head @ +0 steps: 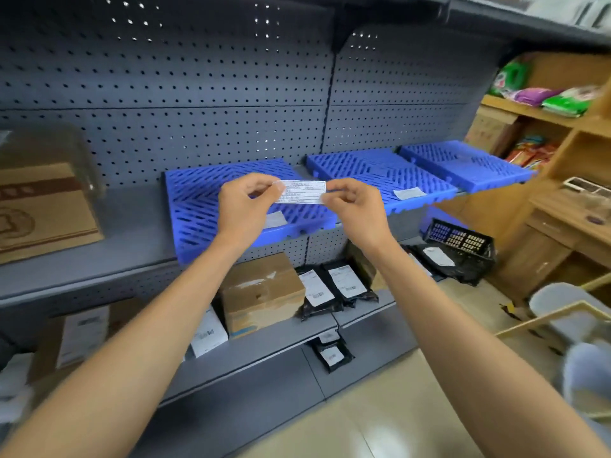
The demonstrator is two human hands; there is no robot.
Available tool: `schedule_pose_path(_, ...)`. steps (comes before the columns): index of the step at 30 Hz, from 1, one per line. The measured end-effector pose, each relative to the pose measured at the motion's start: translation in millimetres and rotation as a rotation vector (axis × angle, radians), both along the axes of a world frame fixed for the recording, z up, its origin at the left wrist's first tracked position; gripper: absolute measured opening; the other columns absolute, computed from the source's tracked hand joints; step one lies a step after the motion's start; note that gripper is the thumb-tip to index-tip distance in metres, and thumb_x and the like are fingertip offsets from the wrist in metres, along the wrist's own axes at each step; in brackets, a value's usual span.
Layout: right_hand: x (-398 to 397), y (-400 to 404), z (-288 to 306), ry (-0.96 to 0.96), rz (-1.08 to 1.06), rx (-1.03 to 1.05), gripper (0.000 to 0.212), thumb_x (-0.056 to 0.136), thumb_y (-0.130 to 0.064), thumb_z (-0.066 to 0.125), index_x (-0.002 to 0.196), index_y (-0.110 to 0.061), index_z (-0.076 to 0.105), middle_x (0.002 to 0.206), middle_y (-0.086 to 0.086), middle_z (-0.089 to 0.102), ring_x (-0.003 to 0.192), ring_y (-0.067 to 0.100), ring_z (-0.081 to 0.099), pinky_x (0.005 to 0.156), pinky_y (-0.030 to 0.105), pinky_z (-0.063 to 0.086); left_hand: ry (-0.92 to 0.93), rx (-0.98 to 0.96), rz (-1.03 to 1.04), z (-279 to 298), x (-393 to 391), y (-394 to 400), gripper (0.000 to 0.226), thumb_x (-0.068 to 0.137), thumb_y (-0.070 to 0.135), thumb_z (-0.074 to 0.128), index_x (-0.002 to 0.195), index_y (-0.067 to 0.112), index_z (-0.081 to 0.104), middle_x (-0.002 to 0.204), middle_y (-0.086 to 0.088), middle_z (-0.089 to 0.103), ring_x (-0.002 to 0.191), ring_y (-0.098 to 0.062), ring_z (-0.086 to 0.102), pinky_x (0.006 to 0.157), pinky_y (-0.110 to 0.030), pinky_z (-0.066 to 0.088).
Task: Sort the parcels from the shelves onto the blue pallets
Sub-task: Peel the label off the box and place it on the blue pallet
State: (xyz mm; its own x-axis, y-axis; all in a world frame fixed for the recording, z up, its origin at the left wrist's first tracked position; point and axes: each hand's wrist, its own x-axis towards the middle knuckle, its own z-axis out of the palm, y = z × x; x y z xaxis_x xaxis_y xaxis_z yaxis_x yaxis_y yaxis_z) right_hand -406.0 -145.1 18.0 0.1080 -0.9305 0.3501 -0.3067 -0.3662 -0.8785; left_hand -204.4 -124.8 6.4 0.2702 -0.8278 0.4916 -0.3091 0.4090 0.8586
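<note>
at the centre of the frame, the left hand (243,206) and right hand (355,209) each pinch one end of a printed label (302,192) between thumb and fingers, stretched above a blue pallet (198,206) on the shelf (132,233). parcels sit lower: a cardboard box (263,294) and black bags (334,285).

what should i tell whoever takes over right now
Left hand and right hand each pinch one end of a printed paper slip, held over the left blue pallet.
The three blue pallets on the shelf carry no parcels, only small white labels.
The cardboard box and black mailer bags sit on the shelf below.
Nothing sorted yet; all parcels remain.
</note>
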Motion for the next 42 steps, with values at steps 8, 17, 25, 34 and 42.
schedule_pose_path(8,-117,-4,2,-0.09,-0.147,0.016,0.005,0.09,-0.017,0.072,0.087,-0.014,0.073,0.085,0.008,0.075,0.08,0.019,0.069,0.087,0.044,0.055,-0.015,-0.002,-0.175,2,-117,-36,0.005,0.09,0.015,0.073,0.089,0.018,0.076,0.083,0.007,0.075,0.077,-0.007,0.069,0.076,-0.02,0.054)
schedule_pose_path(17,-244,-1,-11,-0.081,-0.304,0.0,0.017,0.092,-0.026,0.071,0.083,-0.012,0.074,0.078,-0.004,0.074,0.078,0.008,0.069,0.077,0.028,0.053,-0.061,0.04,-0.309,-6,-244,-61,0.008,0.089,0.022,0.076,0.084,0.027,0.073,0.081,0.008,0.075,0.078,-0.005,0.07,0.077,-0.017,0.053)
schedule_pose_path(25,-320,-6,-27,-0.105,-0.422,0.07,0.011,0.091,-0.025,0.072,0.085,-0.016,0.075,0.081,-0.005,0.075,0.073,0.002,0.066,0.068,0.018,0.048,-0.035,0.118,-0.414,-22,-326,-84,0.006,0.087,0.019,0.076,0.084,0.025,0.076,0.08,0.009,0.075,0.079,-0.007,0.071,0.079,-0.02,0.055)
schedule_pose_path(34,-365,-34,-41,-0.069,-0.553,0.101,0.012,0.091,-0.023,0.071,0.083,-0.015,0.076,0.084,0.003,0.075,0.076,0.017,0.069,0.078,0.042,0.058,-0.04,0.158,-0.524,-38,-379,-133,0.006,0.087,0.017,0.075,0.087,0.023,0.076,0.08,0.008,0.076,0.079,-0.008,0.071,0.076,-0.019,0.053)
schedule_pose_path(42,-398,-75,-42,-0.08,-0.656,0.095,0.014,0.09,-0.025,0.069,0.078,-0.021,0.076,0.088,-0.001,0.077,0.091,0.018,0.072,0.087,0.049,0.058,-0.057,0.145,-0.63,-33,-420,-193,0.008,0.087,0.018,0.075,0.084,0.025,0.077,0.075,0.011,0.075,0.075,-0.008,0.07,0.076,-0.023,0.054)
